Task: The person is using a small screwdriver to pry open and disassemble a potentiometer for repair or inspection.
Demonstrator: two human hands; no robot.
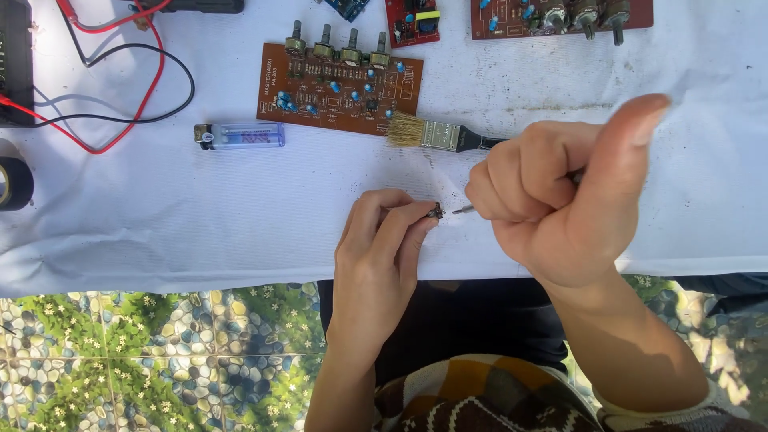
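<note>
My left hand (376, 248) pinches a tiny dark component (436, 211) between thumb and fingertips, just above the white cloth. My right hand (552, 200) is curled into a fist around a thin metal tool, likely a small screwdriver, whose tip (462, 210) points left at the component, almost touching it. My right thumb sticks up. A paintbrush (432, 134) with pale bristles lies behind my right hand, its handle hidden under the fist.
A brown circuit board (340, 88) with knobs lies beyond the hands, a clear blue lighter (240, 136) to its left. Red and black wires (120, 88) loop at far left by a tape roll (12, 182). More boards (560, 16) sit along the far edge.
</note>
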